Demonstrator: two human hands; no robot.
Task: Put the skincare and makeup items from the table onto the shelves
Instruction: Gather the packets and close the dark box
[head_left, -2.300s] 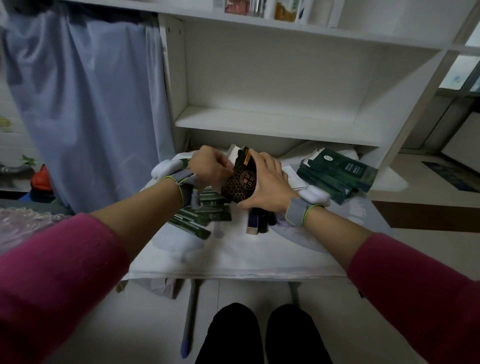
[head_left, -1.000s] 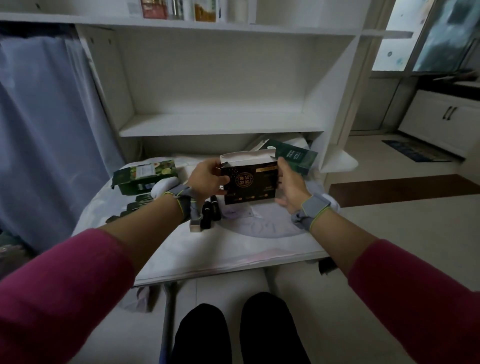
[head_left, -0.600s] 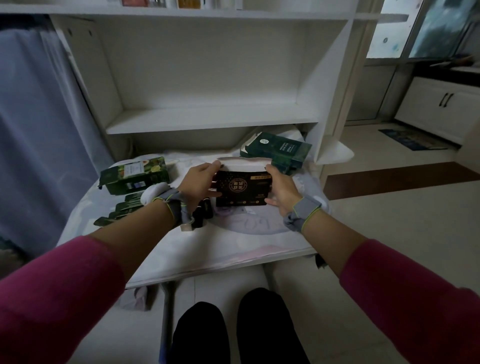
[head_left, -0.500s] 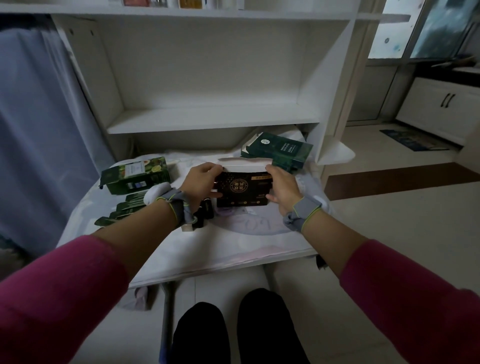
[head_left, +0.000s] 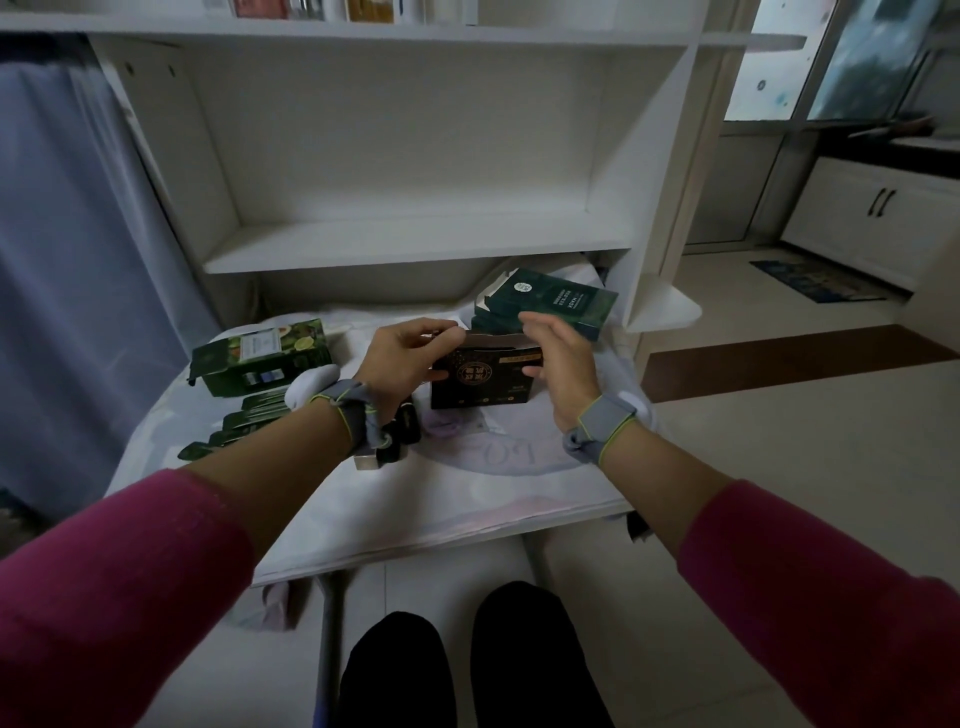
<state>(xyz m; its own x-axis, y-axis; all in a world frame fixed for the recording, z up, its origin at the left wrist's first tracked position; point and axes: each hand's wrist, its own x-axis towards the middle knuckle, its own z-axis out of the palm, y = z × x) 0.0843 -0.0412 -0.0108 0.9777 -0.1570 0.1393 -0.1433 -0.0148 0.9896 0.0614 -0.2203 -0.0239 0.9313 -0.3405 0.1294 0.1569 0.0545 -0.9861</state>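
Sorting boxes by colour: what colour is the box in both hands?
The box is black with gold print; head view.

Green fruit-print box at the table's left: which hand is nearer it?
Left. The left hand pinches the black box's left top corner, just right of the green box; the right hand grips the black box's right end.

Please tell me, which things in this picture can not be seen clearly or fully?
All in the head view:
- top-shelf items: cut off by the upper edge of the picture.
- Inside of the black box: hidden by its flap, the left hand and the right hand.
- small dark items: partly under the left wrist; their number is unclear.
- Print on the black box: too small to read.
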